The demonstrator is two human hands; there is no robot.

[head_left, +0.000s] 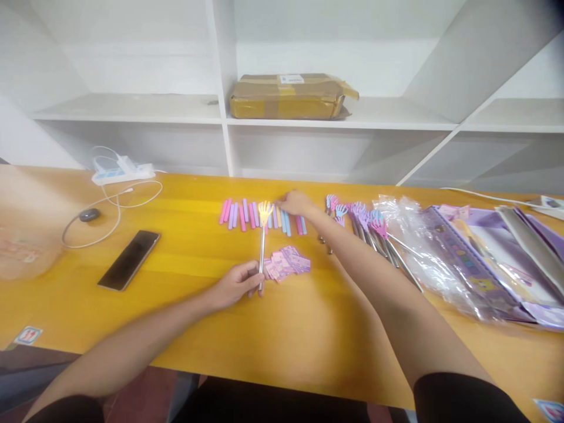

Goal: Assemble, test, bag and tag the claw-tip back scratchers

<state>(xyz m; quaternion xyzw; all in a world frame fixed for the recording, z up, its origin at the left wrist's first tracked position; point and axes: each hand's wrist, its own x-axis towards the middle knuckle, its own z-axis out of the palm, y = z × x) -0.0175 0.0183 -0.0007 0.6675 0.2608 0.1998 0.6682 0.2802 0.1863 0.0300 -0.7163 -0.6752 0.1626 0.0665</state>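
Observation:
My left hand [240, 283] is closed on the metal rod of a back scratcher [262, 244], which points away from me with its yellow hand-shaped head up. Beyond it lies a row of short pink, purple, blue and yellow sticks [243, 215]. My right hand [296, 202] reaches to the far side of that row, at its right half; its fingertips are curled down over the sticks, and what they pinch, if anything, is hidden. Beside my left hand is a loose pile of small pink and purple cards [287, 262]. More back scratchers [368, 226] lie bunched right of my right forearm.
Clear plastic bags [423, 264] and a purple open box [489, 282] cover the table's right side. At left are a phone [129, 260], a white cable, a small dark round object [89, 215] and a power strip [124, 172]. A taped carton [288, 100] sits on the shelf.

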